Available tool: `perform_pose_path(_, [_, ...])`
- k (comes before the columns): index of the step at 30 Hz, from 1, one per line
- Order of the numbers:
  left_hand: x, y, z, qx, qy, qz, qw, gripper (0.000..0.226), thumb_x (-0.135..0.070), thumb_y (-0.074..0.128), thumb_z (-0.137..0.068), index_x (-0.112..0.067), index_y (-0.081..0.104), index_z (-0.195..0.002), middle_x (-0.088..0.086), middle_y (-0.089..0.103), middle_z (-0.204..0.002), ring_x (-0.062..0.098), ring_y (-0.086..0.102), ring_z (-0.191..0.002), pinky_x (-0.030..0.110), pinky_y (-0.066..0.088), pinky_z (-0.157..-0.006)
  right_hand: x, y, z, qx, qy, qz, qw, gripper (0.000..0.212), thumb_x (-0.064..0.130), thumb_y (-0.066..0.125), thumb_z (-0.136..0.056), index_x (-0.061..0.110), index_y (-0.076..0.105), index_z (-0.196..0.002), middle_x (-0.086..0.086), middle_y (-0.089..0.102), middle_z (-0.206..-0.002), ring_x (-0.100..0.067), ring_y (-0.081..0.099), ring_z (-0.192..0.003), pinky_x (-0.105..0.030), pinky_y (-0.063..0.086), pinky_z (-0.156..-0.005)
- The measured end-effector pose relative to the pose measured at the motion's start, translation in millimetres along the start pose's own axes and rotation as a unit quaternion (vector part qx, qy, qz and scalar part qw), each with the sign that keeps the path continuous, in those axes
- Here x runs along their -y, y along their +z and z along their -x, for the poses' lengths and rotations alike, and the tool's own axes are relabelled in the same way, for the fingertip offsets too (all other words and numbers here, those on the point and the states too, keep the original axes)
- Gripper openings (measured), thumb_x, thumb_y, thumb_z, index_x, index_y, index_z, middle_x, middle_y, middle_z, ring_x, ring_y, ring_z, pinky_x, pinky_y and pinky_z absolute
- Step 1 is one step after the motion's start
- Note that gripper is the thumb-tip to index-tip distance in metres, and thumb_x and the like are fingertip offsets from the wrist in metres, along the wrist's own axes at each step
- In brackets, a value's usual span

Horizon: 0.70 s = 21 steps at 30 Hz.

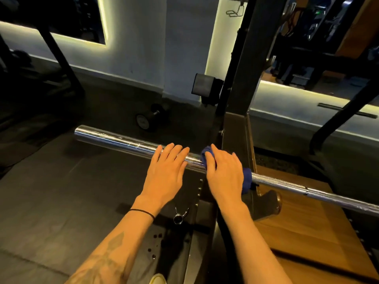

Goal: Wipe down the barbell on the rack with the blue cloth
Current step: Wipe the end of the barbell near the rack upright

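Two hands rest on the barbell (127, 143), which lies horizontally across the rack upright (235, 111), the landmark for every position given below. The left hand (166, 171) sits on the smooth chrome sleeve just outboard of the upright, fingers straight and slightly spread, flat on the metal and gripping nothing. The right hand (223, 173) lies directly in front of the upright and presses the blue cloth (247, 179) onto the bar with its fingers laid over the top; whether the thumb wraps underneath cannot be determined. Cloth shows at the fingertips and again on the inboard side of the hand, where the knurled shaft begins. Judged risks follow. First, the sleeve probably rotates freely on the shaft, so a flat palm offers little restraint, and a firm stroke may spin it rather than clean it. Second, the cloth is bunched close to the J-hook (270, 201) at the foot of the upright; a stroke toward it may snag fabric or pinch fingers between bar and bracket. Third, a hard lengthwise push may roll or slide the bar in its cradle. Fourth, loose items lie on the floor outboard of the upright, a spring collar (180, 216) and a dumbbell (149, 117), and these present a trip hazard when repositioning.
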<state>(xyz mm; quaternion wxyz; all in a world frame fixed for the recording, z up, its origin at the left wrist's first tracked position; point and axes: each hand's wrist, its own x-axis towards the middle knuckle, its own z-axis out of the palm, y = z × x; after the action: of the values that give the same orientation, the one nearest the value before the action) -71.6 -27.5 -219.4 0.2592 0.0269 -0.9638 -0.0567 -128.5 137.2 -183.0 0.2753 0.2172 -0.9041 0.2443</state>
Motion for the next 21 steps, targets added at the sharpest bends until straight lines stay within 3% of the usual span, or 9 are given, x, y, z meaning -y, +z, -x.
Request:
perform_pose_path(2, [12.9, -6.3, -6.8, 0.016, 0.02, -0.005, 1.0, 0.052, -0.041, 0.03, -0.104, -0.018, 0.049, -0.145, 0.003, 0.058, -0.137, 0.023, 0.05, -0.132, 0.046, 0.031, -0.119, 16.4, 7.5, 12.9, -0.03, -0.014, 0.019, 0.999, 0.032, 0.028, 0.05, -0.1, 0.008, 0.069, -0.115, -0.009, 0.072, -0.105, -0.029, 0.068, -0.1, -0.048, 0.05, -0.096])
perform_pose_path(6, [67.9, -19.8, -24.6, 0.023, -0.045, -0.028, 0.998, 0.052, -0.042, 0.026, -0.1, -0.015, 0.066, -0.121, 0.006, 0.068, -0.11, 0.028, 0.06, -0.107, 0.052, 0.035, -0.109, 1.2, 14.3, 34.7, 0.015, -0.138, 0.084, 0.987, 0.041, 0.02, 0.073, -0.088, 0.007, 0.067, -0.127, -0.012, 0.064, -0.134, -0.032, 0.057, -0.129, -0.049, 0.042, -0.11])
perform_pose_path(11, [72.4, -11.2, -16.8, -0.004, -0.061, -0.032, 0.998, 0.044, -0.035, 0.028, -0.102, -0.014, 0.064, -0.117, 0.006, 0.065, -0.109, 0.03, 0.057, -0.111, 0.056, 0.029, -0.116, 43.2, 29.5, 17.3, 0.037, -0.03, 0.076, 0.996, 0.032, 0.025, 0.051, -0.1, 0.015, 0.06, -0.129, -0.004, 0.063, -0.129, -0.027, 0.055, -0.127, -0.047, 0.033, -0.115])
perform_pose_path(13, [67.0, -10.2, -16.1, -0.004, -0.067, -0.033, 0.997, 0.046, -0.034, 0.026, -0.103, -0.014, 0.064, -0.117, 0.007, 0.065, -0.111, 0.031, 0.056, -0.114, 0.056, 0.029, -0.115, 68.6, 46.2, 21.2, 0.076, -0.059, 0.052, 0.994, 0.044, 0.026, 0.056, -0.098, 0.013, 0.052, -0.14, -0.007, 0.056, -0.141, -0.027, 0.049, -0.134, -0.047, 0.031, -0.118])
perform_pose_path(15, [70.6, -11.0, -16.2, -0.002, -0.062, -0.022, 0.998, 0.049, -0.036, 0.024, -0.104, -0.014, 0.063, -0.122, 0.006, 0.065, -0.116, 0.029, 0.055, -0.118, 0.054, 0.029, -0.116, 64.5, 54.0, 14.6, 0.097, -0.143, 0.058, 0.983, 0.056, 0.029, 0.063, -0.096, 0.011, 0.048, -0.147, -0.011, 0.052, -0.148, -0.028, 0.05, -0.136, -0.046, 0.037, -0.115])
perform_pose_path(17, [75.6, -11.3, -14.5, -0.012, -0.057, -0.019, 0.998, 0.048, -0.038, 0.026, -0.104, -0.015, 0.062, -0.126, 0.005, 0.065, -0.119, 0.029, 0.054, -0.121, 0.053, 0.029, -0.117, 45.5, 40.5, -4.0, 0.141, -0.176, 0.091, 0.97, 0.052, 0.036, 0.051, -0.103, 0.013, 0.044, -0.149, -0.009, 0.059, -0.14, -0.026, 0.057, -0.128, -0.044, 0.036, -0.114])
perform_pose_path(19, [73.7, -9.9, -14.0, -0.018, -0.061, -0.02, 0.998, 0.045, -0.036, 0.029, -0.104, -0.016, 0.062, -0.126, 0.005, 0.064, -0.119, 0.029, 0.053, -0.121, 0.053, 0.028, -0.118, 29.3, 28.5, -22.1, 0.189, -0.102, 0.15, 0.965, 0.044, 0.037, 0.035, -0.106, 0.017, 0.048, -0.142, -0.005, 0.067, -0.121, -0.025, 0.063, -0.111, -0.044, 0.03, -0.115])
perform_pose_path(21, [70.1, -6.4, -13.6, -0.025, -0.076, -0.018, 0.997, 0.043, -0.035, 0.029, -0.105, -0.016, 0.062, -0.125, 0.005, 0.063, -0.119, 0.03, 0.052, -0.122, 0.054, 0.027, -0.119, 37.9, 25.0, -25.8, 0.188, -0.018, 0.19, 0.963, 0.042, 0.035, 0.022, -0.104, 0.021, 0.057, -0.122, -0.001, 0.067, -0.107, -0.024, 0.062, -0.101, -0.046, 0.026, -0.117])
